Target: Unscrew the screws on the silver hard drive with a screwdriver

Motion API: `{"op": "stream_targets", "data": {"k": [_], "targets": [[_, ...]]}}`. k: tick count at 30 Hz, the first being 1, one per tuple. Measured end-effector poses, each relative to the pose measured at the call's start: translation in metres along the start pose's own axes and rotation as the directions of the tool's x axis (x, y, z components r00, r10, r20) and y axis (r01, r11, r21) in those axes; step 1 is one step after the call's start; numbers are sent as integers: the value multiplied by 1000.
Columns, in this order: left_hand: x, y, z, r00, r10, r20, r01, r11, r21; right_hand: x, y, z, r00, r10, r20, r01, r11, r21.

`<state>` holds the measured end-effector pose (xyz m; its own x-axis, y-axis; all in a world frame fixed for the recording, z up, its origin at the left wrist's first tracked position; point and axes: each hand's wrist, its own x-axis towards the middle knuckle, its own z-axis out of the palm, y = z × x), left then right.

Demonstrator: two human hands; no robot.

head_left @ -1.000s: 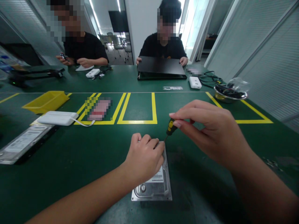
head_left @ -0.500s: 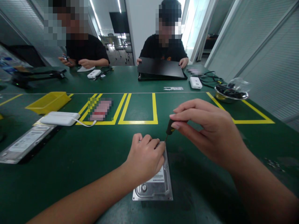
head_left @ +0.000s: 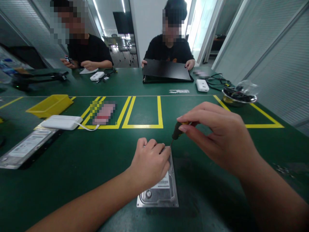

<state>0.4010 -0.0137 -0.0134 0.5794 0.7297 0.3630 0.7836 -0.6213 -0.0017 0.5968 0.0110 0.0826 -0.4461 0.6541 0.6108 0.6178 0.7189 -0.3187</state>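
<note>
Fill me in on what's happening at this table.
Someone at the near side has a small screwdriver in the right grip, its tip at the far right corner of a hard drive. The left grip lies over the drive's far half. A second drive lies off to the left. Across the table, a person in black holds a flat black panel with both hands.

12 o'clock: pale wall (head_left: pixel 147 35) | 11: strip light (head_left: pixel 97 13), dark screen (head_left: pixel 122 22), chairs (head_left: pixel 120 44), grey floor (head_left: pixel 116 61) | 1: bright glass (head_left: pixel 197 35) | 10: blinds (head_left: pixel 26 24) | 2: slatted panel (head_left: pixel 272 61) | 6: green table (head_left: pixel 96 154), yellow tape (head_left: pixel 142 126) mid-table
</note>
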Motion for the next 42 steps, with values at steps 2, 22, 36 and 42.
{"op": "stream_targets", "data": {"k": [2, 22, 36, 42], "targets": [[0, 0, 0, 1000, 0, 5, 0, 1000, -3, 0, -1, 0, 1000, 1, 3, -1, 1000, 0], [0, 0, 0, 999, 2, 34, -2, 1000, -4, -1, -1, 1, 1000, -11, -13, 11, 1000, 21], [-1, -1, 2, 1000, -3, 30, 4, 1000, -5, 1, -3, -1, 1000, 9, 8, -9, 1000, 10], [0, 0, 0, 1000, -2, 23, 2, 1000, -12, -1, -4, -1, 1000, 14, 14, -14, 999, 29]]}}
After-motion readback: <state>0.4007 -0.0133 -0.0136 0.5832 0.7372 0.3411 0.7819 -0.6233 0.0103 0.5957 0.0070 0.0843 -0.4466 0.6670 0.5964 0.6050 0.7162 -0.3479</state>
